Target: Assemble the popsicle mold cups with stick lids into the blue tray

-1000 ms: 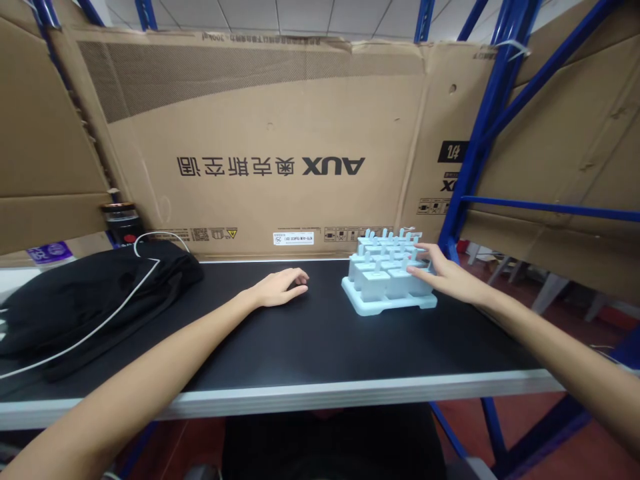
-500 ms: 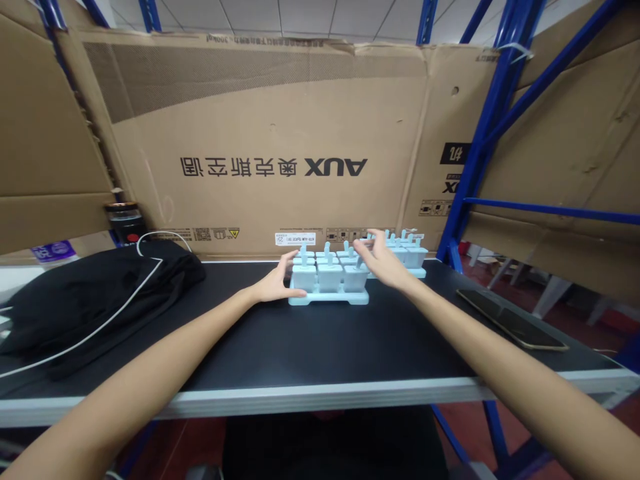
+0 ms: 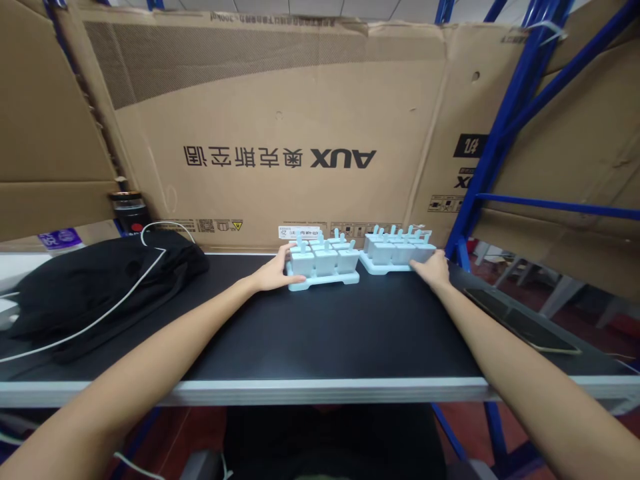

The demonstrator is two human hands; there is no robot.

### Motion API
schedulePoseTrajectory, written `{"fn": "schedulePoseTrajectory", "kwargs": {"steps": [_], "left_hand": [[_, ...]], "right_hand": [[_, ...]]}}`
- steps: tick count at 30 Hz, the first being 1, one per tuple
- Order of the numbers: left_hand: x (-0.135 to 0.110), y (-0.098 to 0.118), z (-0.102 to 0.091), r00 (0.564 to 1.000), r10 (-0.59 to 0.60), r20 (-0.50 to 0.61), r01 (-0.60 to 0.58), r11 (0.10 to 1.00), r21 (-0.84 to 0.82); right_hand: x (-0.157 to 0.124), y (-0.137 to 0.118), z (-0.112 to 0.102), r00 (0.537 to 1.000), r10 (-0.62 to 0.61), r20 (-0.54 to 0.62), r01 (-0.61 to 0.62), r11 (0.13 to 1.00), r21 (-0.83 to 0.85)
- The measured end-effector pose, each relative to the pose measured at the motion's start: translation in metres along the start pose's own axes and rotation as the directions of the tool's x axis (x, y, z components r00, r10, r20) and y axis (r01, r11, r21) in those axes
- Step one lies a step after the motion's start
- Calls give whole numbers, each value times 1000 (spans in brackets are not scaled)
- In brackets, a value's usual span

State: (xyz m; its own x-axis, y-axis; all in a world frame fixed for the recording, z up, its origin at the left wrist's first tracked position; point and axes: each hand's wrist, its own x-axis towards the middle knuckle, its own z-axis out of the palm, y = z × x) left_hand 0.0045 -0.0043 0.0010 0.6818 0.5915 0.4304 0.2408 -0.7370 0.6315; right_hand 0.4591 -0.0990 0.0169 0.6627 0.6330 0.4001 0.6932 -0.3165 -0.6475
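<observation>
2 pale blue, seemingly plastic mould sets stand upright on the smooth black worktop, just beside each other: the left mould set slightly nearer, the right mould set farther back. Each has tapered, frosted-looking blocks with rounded stick handles, seated on a flat base; 3 blocks show along the left set's front row.

The left hand grasps the left set's outer end, thumb along the base's front edge, the other fingers behind. The right hand grasps the right set's outer end, thumb at the front corner, its remaining fingers partly hidden.

Behind, a creased brown cardboard sheet carries upside-down "AUX" and "奥克斯空调", with "机" on a black patch. Its white sticker has print mostly too small to read. Soft, rumpled black cloth lies at left beneath a thin white cable.
</observation>
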Motion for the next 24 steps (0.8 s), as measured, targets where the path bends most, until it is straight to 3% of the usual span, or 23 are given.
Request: {"fn": "schedulePoseTrajectory", "kwargs": {"steps": [3,9,13,17,24], "left_hand": [[0,0,-1,1000,-1,-4,1,1000,20],[-3,3,-1,999,-48,-17,50,995,90],[-5,5,-1,996,-89,-32,93,984,150],[-1,5,5,995,-87,-47,95,976,197],[43,16,35,996,-83,19,77,973,218]], "right_hand": [[1,-1,-7,999,-3,38,9,986,-165],[-8,7,-40,985,-133,107,162,926,-341],[-27,26,-69,968,-198,156,238,921,-310],[-51,37,-95,965,-193,175,228,950,-211],[-64,37,-107,959,-183,218,217,966,-144]]}}
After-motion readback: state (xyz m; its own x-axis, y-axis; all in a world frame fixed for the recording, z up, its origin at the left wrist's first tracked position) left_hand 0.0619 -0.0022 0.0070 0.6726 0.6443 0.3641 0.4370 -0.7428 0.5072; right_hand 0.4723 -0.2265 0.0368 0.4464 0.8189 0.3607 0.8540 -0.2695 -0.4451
